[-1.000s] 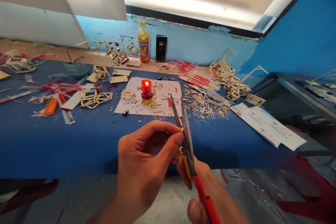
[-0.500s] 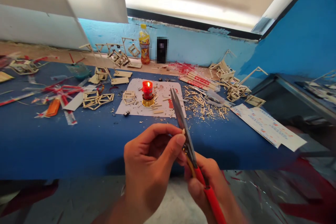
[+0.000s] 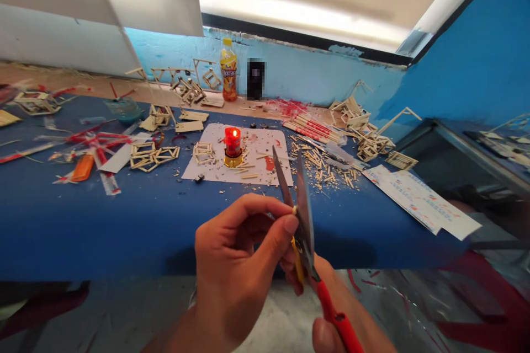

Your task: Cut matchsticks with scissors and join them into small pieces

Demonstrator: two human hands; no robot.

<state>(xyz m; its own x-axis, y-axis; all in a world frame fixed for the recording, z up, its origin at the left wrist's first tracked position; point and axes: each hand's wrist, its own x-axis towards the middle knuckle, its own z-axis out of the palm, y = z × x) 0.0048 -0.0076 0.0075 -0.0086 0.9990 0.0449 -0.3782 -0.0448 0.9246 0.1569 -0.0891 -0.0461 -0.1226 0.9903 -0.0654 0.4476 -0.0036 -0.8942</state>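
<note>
Between thumb and forefinger, my left hand (image 3: 244, 259) pinches a small wooden stick (image 3: 294, 210), of which only the pale tip shows. My right hand (image 3: 335, 309) grips a pair of scissors (image 3: 305, 204) by the red handles. The blades stand apart and point away from me, with the stick's tip between them. Beyond the hands, a lit red candle (image 3: 233, 142) stands in a gold holder on a white sheet of paper (image 3: 211, 175). Short sticks and dark crumbs lie around it.
Cut sticks (image 3: 327, 165) are heaped right of the paper. Small stick frames (image 3: 155, 157) and an orange lighter (image 3: 83, 168) lie left. A drink bottle (image 3: 228, 71) stands at the wall. Printed paper strips (image 3: 422, 198) lie at the right edge of the blue table (image 3: 103, 226).
The scissor blades have swung from nearly closed to wide apart, and the red handles have spread. My left hand has shifted slightly right, still pinching the stick.
</note>
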